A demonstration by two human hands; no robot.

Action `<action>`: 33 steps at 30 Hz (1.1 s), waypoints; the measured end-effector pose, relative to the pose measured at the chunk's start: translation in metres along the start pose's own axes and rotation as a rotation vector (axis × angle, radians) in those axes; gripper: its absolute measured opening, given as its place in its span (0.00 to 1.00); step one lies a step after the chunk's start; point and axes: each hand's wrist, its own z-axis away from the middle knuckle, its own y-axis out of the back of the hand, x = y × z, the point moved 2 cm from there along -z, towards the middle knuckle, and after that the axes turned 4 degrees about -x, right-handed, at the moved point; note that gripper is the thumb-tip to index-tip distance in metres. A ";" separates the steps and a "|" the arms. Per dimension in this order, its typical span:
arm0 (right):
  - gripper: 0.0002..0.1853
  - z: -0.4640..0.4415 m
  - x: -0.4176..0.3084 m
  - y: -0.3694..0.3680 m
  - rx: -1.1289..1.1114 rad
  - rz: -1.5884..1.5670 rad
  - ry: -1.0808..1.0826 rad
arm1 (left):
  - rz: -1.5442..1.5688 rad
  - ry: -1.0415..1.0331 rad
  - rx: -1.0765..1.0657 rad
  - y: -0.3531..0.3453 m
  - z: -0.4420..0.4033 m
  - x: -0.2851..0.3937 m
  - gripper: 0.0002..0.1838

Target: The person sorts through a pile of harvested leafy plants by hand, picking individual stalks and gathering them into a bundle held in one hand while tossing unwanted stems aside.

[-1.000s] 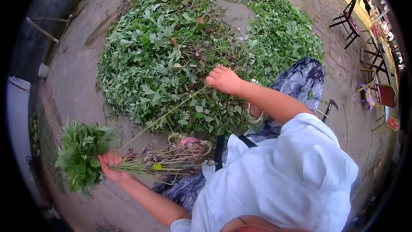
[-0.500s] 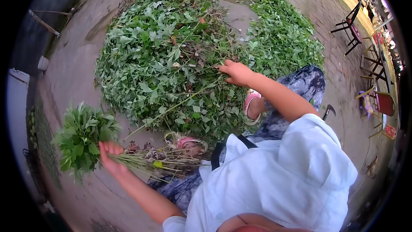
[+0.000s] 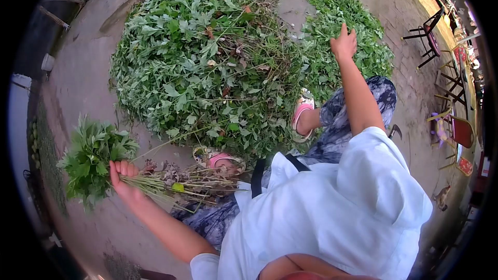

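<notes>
My left hand (image 3: 124, 179) is closed around a bunch of leafy mugwort-like stalks (image 3: 96, 150), held out low on the left. Broad green leaves fan out beyond my fist, while bare stems and dry brown leaves trail back toward my lap. Over on the right, my right hand (image 3: 344, 45) reaches forward with fingers apart and nothing in it. Beneath or just above it spreads a long strip of cut greenery (image 3: 324, 5); whether the fingers touch the leaves I cannot tell. A large heap of the same leafy stalks (image 3: 192, 67) lies in front of me, with withered bits on its right side.
My feet in pink-strapped sandals (image 3: 303, 114) stand at the heap's near edge. A sickle-like blade (image 3: 395, 131) is beside my right leg. Chairs (image 3: 428, 36) line the right side, near a small animal (image 3: 442, 198). A white bucket (image 3: 47, 62) stands at the left.
My right hand has left the near side of the big heap and swung forward and right over the greenery strip, its fingers opening. My left hand keeps the bunch, slightly shifted left.
</notes>
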 end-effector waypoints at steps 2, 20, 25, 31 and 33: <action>0.32 0.018 -0.022 0.021 0.131 0.113 0.096 | 0.003 0.014 -0.023 0.000 -0.002 0.000 0.15; 0.08 0.205 -0.086 -0.108 -0.762 0.012 1.080 | 0.099 0.060 -0.161 0.019 0.002 0.009 0.16; 0.16 0.165 -0.070 -0.129 -1.159 -0.253 1.060 | 0.054 0.059 -0.078 0.015 0.005 0.003 0.16; 0.10 0.107 -0.045 -0.087 -1.368 -1.385 -0.095 | 0.129 0.075 -0.081 0.043 0.008 0.018 0.16; 0.10 0.062 -0.016 -0.084 -0.663 -1.646 -0.228 | 0.107 0.121 -0.078 0.044 0.008 0.016 0.15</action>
